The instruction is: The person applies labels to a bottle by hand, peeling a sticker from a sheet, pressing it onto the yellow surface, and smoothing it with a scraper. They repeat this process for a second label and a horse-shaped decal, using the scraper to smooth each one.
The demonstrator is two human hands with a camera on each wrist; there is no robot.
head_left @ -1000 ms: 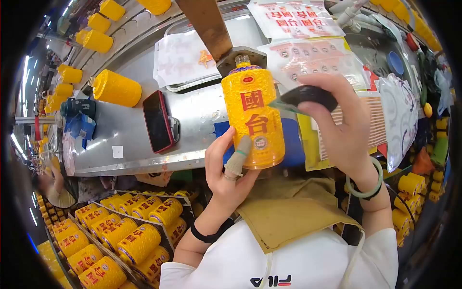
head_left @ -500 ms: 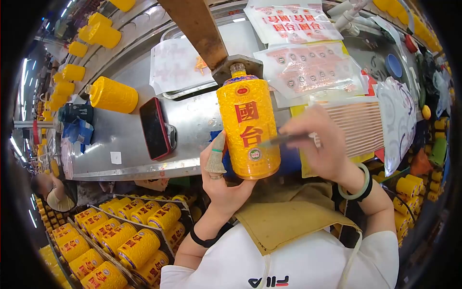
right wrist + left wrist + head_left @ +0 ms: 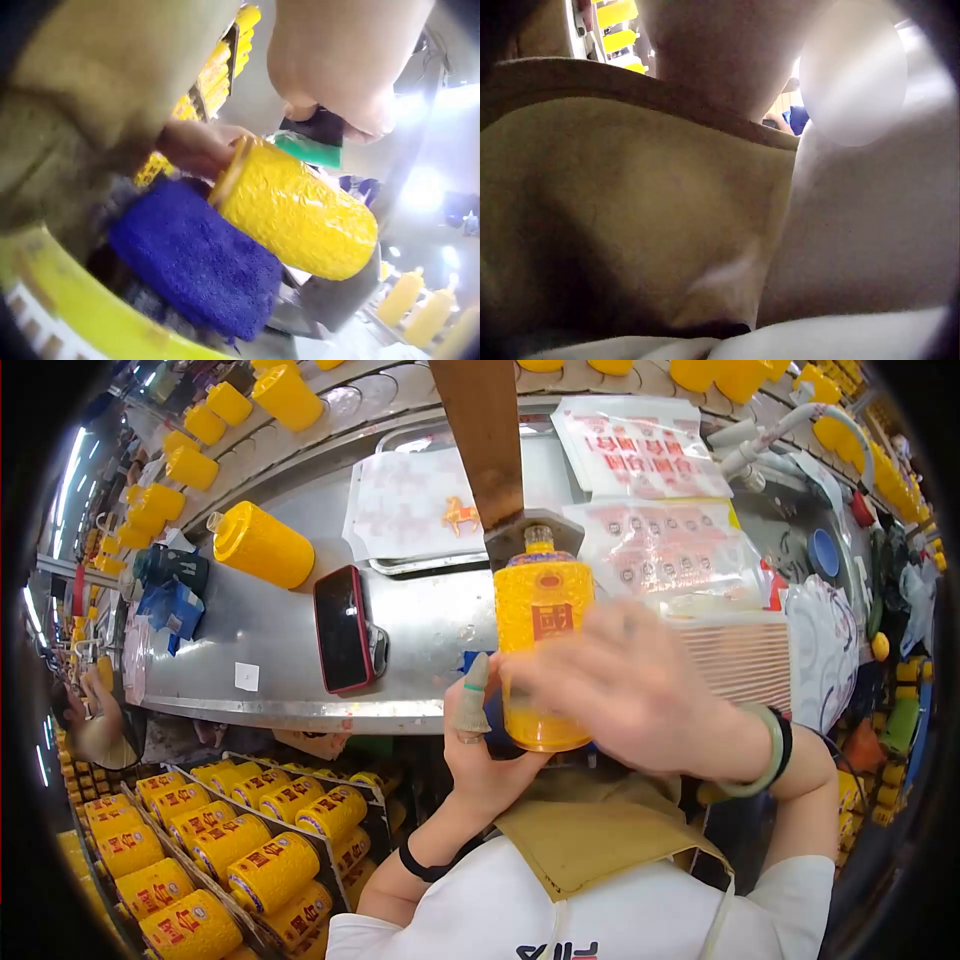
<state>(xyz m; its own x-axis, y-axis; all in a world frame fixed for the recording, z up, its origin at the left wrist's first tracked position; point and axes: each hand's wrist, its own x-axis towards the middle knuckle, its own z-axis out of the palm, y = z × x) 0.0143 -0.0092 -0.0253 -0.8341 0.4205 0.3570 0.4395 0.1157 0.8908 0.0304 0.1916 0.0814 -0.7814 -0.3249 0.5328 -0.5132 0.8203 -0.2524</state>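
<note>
A yellow textured bottle [image 3: 545,585] with red characters lies with its clear neck toward the metal bracket. My left hand [image 3: 490,760] grips it around the base end, one finger wearing a cloth finger cover [image 3: 471,705] with a green band. Blurred in the head view, my right hand [image 3: 635,685] is over the lower half of the label and hides it. From the right wrist, its fingers pinch a black-backed squeegee [image 3: 319,127] with a green blade, right at the bottle's far side. The left wrist view shows mostly cloth and skin.
A blue cloth pad [image 3: 199,259] lies under the bottle. Around it are a phone [image 3: 342,628], another yellow bottle [image 3: 262,546], sticker sheets [image 3: 645,450] and a striped sheet [image 3: 735,660]. An upright brown post [image 3: 480,440] stands behind; crates of labelled bottles [image 3: 270,870] sit lower left.
My right hand has swept leftward from beside the bottle to over its lower label with the squeegee. The left hand keeps its hold on the base. The head view has shifted slightly.
</note>
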